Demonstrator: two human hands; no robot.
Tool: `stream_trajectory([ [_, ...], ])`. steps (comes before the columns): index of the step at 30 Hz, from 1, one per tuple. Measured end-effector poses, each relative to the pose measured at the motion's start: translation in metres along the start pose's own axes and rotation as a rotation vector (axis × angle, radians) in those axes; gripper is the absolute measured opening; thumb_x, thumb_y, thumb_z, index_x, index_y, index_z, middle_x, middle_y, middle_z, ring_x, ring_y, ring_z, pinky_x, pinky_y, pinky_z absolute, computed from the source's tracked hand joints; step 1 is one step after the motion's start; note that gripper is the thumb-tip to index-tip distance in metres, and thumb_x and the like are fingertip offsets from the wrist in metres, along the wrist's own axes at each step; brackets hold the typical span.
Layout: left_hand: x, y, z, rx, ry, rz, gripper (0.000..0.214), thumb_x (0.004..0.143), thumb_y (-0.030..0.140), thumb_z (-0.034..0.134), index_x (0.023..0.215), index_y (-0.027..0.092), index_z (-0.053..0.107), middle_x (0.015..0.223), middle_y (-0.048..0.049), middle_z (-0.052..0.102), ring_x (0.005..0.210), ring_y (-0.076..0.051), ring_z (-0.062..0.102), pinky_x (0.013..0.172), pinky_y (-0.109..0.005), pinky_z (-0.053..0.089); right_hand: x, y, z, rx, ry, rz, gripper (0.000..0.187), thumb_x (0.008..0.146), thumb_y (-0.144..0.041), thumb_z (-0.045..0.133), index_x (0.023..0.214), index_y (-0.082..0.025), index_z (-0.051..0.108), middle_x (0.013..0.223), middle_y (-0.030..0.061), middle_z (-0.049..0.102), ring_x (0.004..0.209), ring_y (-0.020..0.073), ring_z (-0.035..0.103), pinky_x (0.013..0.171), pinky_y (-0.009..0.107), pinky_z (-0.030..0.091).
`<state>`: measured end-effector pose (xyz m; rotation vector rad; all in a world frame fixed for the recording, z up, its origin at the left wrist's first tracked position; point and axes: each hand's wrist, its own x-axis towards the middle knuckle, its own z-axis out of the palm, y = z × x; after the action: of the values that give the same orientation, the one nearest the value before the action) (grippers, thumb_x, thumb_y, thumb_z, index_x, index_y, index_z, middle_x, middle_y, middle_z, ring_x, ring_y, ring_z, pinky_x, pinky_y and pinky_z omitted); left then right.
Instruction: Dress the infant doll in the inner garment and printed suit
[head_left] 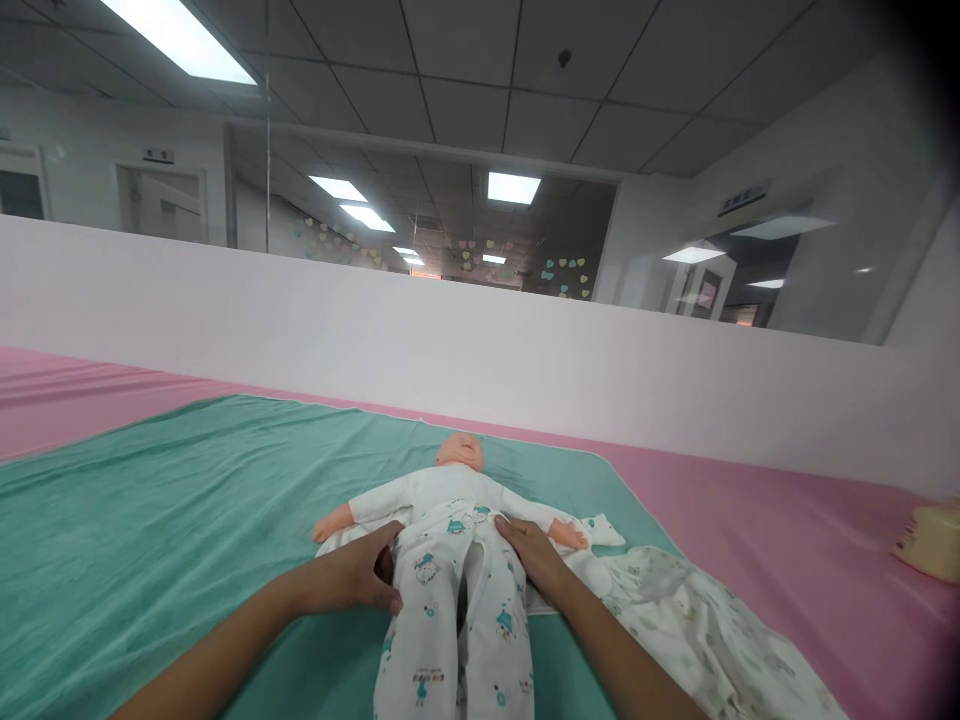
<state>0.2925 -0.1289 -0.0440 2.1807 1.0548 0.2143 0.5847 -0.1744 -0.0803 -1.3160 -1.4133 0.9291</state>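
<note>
Green sheet (187, 520) noted as the main work surface, laid over a pink covering (720, 530) that is seen along its far and right edges. A doll (459, 452) is placed on the sheet, lying on its back with the head directed away from the camera and both arms stretched out to the sides. Its upper body is covered by a white long-sleeved top (442, 488). Printed trousers (430, 595), white with teal figures, are seen over its hips and legs, the waistband lying across the top; a dark slit is observed between the two legs, and the lower ends are cut off by the frame.

Left grip (379, 570): set against the trousers' left side as viewed, digits curved and a gap visible between them. Whether cloth is pinched cannot be told.

Right grip (529, 552): placed at the opposite side of the waistband, one digit resting on the cloth near its edge. Remaining digits are largely hidden; whether they are closed on the fabric cannot be told.

A crumpled printed cloth (697, 620) is found to the right, partly crossed by the right forearm. A yellowish object (932, 540), blurred, is cut by the right edge. A white wall (375, 320) is recorded behind, topped by glass panels (555, 230).
</note>
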Motion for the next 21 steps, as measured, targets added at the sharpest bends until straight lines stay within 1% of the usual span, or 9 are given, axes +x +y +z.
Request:
stream_trajectory([
  [3,0.0002,-0.0002,0.0004,0.005,-0.005,0.014,0.063,0.058,0.044,0.068,0.113,0.023,0.045,0.088,0.0026,0.058,0.084,-0.020,0.055,0.065,-0.024,0.039,-0.0004,-0.0009,0.0001,-0.008,0.003,0.003,0.048,0.079,-0.061,0.047,0.061,-0.017,0.054,0.060,-0.0006,0.050,0.060,0.0129,0.038,0.060,0.026,0.030],
  [5,-0.0002,-0.0002,0.0004,0.006,-0.002,0.020,0.059,0.058,0.044,0.068,0.109,0.022,0.046,0.089,0.0022,0.058,0.085,-0.019,0.055,0.065,-0.024,0.039,-0.0006,-0.0019,0.0002,-0.027,0.010,0.005,0.049,0.078,-0.062,0.047,0.061,-0.017,0.053,0.060,-0.0004,0.050,0.060,0.0133,0.038,0.060,0.026,0.030],
  [9,-0.0017,0.0015,-0.0004,-0.026,-0.012,0.030,0.063,0.059,0.044,0.068,0.113,0.023,0.043,0.089,0.0030,0.057,0.084,-0.019,0.054,0.066,-0.024,0.039,-0.0008,-0.0030,0.0004,-0.049,0.008,0.015,0.051,0.076,-0.066,0.047,0.061,-0.018,0.052,0.060,0.0000,0.050,0.061,0.0138,0.037,0.060,0.026,0.030],
  [12,-0.0025,0.0033,-0.0009,-0.044,-0.015,0.031,0.058,0.059,0.041,0.068,0.109,0.024,0.045,0.085,0.0044,0.056,0.081,-0.017,0.053,0.064,-0.023,0.038,-0.0004,-0.0018,0.0007,-0.033,0.014,0.016,0.050,0.076,-0.066,0.047,0.060,-0.018,0.050,0.059,-0.0005,0.048,0.060,0.0135,0.036,0.060,0.026,0.030],
  [15,-0.0023,0.0033,-0.0008,-0.052,-0.017,0.025,0.057,0.059,0.040,0.069,0.108,0.024,0.046,0.082,0.0052,0.055,0.079,-0.016,0.052,0.062,-0.022,0.037,0.0003,0.0000,0.0008,-0.033,0.019,0.011,0.050,0.076,-0.065,0.047,0.058,-0.018,0.049,0.057,-0.0008,0.045,0.059,0.0132,0.035,0.058,0.026,0.029],
  [21,-0.0008,0.0002,0.0000,-0.008,-0.001,0.004,0.064,0.059,0.041,0.068,0.115,0.024,0.043,0.087,0.0038,0.058,0.083,-0.018,0.054,0.066,-0.024,0.038,0.0005,0.0006,0.0004,-0.023,0.015,-0.001,0.049,0.077,-0.064,0.048,0.059,-0.018,0.051,0.058,-0.0010,0.047,0.059,0.0130,0.036,0.058,0.026,0.029],
])
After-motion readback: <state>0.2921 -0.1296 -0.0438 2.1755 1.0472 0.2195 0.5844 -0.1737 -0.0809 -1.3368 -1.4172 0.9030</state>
